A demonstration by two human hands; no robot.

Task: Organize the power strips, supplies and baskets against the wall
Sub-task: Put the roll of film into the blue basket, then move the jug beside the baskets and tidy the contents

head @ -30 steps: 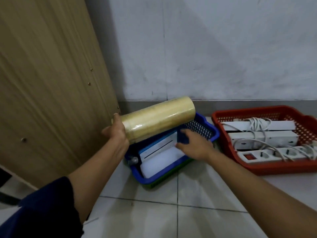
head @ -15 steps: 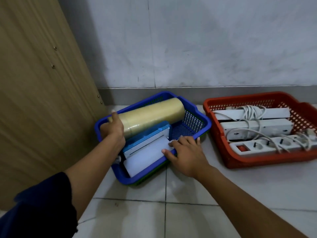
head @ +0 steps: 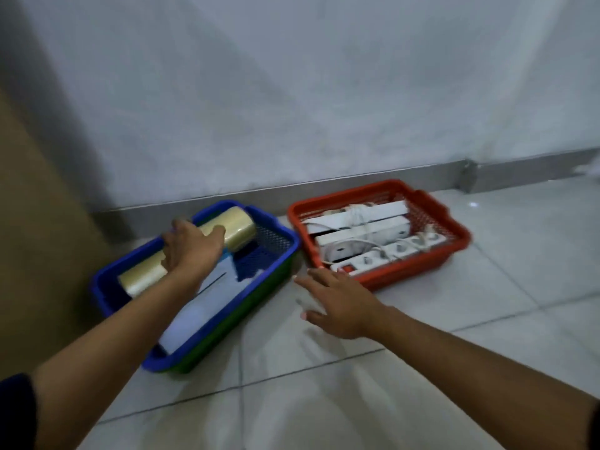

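A long yellowish tape roll (head: 238, 226) lies slantwise in the blue basket (head: 281, 236), which sits nested in a green basket (head: 227, 332) on the floor by the wall. My left hand (head: 191, 250) lies over the middle of the roll, fingers curled round it. A white and blue flat box (head: 211, 295) lies in the same basket, partly under my forearm. To the right stands a red basket (head: 418, 271) with three white power strips (head: 360, 237) and their wound cords. My right hand (head: 337, 303) hovers open over the floor between the two baskets, holding nothing.
A wooden panel (head: 35, 254) stands at the left, close to the blue basket's left end. The grey baseboard (head: 357, 182) runs behind both baskets. White floor tiles (head: 324, 401) spread in front and to the right of the red basket.
The roll has come down into the blue basket, and my left hand has shifted from its end to its middle. My right hand has left the blue basket's rim and drawn back to the right.
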